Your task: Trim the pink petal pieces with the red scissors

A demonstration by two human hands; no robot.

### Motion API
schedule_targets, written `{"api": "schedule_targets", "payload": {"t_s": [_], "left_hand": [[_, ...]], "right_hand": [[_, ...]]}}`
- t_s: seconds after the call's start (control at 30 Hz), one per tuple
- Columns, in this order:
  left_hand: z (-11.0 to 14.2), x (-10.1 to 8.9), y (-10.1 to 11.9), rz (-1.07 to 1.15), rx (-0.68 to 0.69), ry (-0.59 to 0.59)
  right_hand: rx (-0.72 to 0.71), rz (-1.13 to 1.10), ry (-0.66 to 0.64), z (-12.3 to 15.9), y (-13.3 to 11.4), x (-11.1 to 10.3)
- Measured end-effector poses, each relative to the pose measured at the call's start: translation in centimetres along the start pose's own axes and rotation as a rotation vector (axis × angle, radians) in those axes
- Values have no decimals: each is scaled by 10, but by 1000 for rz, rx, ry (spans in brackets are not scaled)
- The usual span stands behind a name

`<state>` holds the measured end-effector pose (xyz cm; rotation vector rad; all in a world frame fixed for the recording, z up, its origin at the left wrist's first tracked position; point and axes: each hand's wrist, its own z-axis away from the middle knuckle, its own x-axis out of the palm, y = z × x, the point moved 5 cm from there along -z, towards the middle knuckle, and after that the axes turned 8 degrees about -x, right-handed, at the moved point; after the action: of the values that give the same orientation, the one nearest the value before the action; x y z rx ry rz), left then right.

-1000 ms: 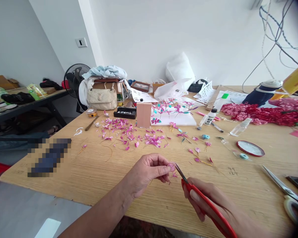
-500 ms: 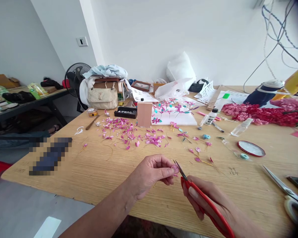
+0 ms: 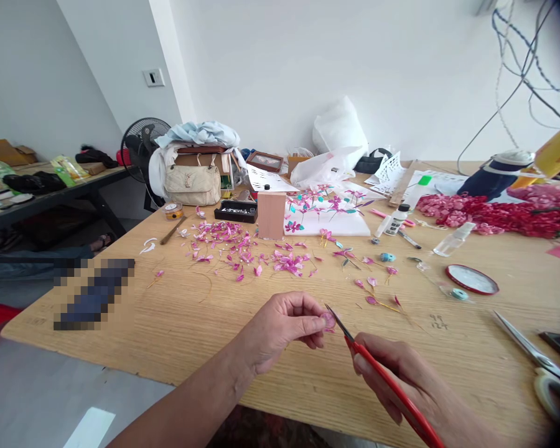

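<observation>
My left hand (image 3: 284, 326) is closed in a pinch on a small pink petal (image 3: 327, 320), held just above the wooden table (image 3: 191, 317). My right hand (image 3: 401, 379) grips red-handled scissors (image 3: 382, 379). Their blades are together, and the tips (image 3: 330, 310) touch the petal's upper right edge. Loose pink petals and wired pieces (image 3: 242, 252) lie scattered across the table beyond my hands.
A wooden block (image 3: 271, 215), a white sheet with finished pink flowers (image 3: 326, 218), a glue bottle (image 3: 396, 219), a red-rimmed lid (image 3: 471, 280) and a red flower heap (image 3: 499, 214) stand further back. Large scissors (image 3: 536, 361) lie at the right edge. A beige handbag (image 3: 192, 184) sits at back left.
The scissor blades, slightly apart half a second ago, have come together at the petal. My right hand has turned a little, lowering the handles. My left hand has stayed in place.
</observation>
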<state>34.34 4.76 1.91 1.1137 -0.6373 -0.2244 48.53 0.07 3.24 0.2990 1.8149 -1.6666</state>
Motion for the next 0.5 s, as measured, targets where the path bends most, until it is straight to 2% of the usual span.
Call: {"api": "schedule_targets", "payload": {"t_s": [0.2,0.5], "left_hand": [[0,-2,2,-36,-20,-18],[-1,-6,3,-66,-74,-33]], "right_hand": [[-45,54,17,1,-1,-7],[-25,7,-3,1,1,-6]]}}
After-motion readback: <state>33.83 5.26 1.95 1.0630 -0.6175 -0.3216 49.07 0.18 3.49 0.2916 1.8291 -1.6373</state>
